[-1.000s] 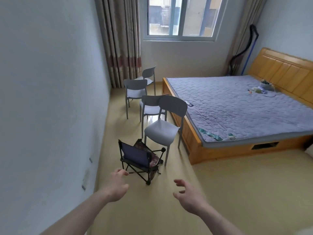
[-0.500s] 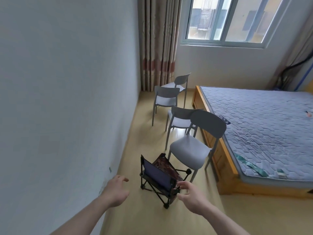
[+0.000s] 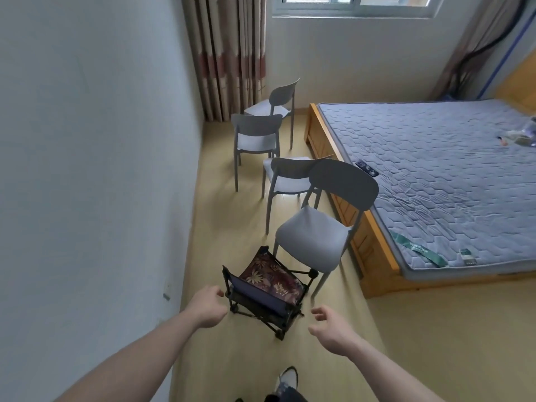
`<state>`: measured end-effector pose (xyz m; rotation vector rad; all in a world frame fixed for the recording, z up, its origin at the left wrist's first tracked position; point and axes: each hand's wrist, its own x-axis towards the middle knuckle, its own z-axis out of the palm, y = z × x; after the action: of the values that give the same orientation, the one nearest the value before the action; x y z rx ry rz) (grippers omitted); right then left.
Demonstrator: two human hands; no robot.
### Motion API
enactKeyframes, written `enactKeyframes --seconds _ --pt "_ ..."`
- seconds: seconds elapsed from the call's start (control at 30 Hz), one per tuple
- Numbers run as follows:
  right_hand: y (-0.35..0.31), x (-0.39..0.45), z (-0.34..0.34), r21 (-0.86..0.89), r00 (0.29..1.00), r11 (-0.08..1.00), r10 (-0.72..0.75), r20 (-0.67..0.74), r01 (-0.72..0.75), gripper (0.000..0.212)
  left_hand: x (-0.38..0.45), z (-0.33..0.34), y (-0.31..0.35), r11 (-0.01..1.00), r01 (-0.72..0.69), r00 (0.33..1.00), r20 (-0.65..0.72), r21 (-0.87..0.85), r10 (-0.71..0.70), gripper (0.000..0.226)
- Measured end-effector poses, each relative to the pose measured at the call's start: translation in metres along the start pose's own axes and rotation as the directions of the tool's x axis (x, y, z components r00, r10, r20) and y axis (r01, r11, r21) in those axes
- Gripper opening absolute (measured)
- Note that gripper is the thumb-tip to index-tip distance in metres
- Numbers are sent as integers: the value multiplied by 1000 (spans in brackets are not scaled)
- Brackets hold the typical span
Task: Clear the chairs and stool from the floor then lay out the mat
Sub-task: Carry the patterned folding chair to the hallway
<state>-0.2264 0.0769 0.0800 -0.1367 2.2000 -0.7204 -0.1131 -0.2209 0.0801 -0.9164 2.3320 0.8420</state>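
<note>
The fingers (image 3: 217, 292) of the left hand (image 3: 206, 306) are being held loosely curled just beside the left top corner of the folding stool (image 3: 268, 288); whether that corner is being touched cannot be told. Nothing is being gripped by them. The fingers (image 3: 318, 314) of the right hand (image 3: 330, 329) are being held apart and bent, palm turned inward, and are hanging free of the stool, at about 4 o'clock from it.

The stool is standing on the floor (image 3: 435, 343) between the two hands, its black frame upright and its flower-patterned seat (dark red with pale blooms) being shown from above. A grey chair (image 3: 322, 224) is standing just beside it at 1 o'clock, with its back toward the bed (image 3: 435, 184). Three more grey chairs are being seen further off at 12 o'clock: a second chair (image 3: 287, 178) close behind the first, a third chair (image 3: 256, 137) beyond it, and a fourth chair (image 3: 278, 103) near the curtain (image 3: 229, 53).

The bed, with its wooden frame and quilted blue mattress, is lying at 2 o'clock, a remote control (image 3: 367, 168) being carried near its left edge. A window (image 3: 353, 4) is being shown at the top, and a shoe (image 3: 287, 380) at 6 o'clock. No mat can be made out.
</note>
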Motion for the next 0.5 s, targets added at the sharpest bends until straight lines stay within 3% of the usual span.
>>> enactKeyframes --seconds 0.5 --pt "-13 118 -15 40 977 981 182 111 -188 50 124 -27 31 988 120 986 103 101 -130 55"
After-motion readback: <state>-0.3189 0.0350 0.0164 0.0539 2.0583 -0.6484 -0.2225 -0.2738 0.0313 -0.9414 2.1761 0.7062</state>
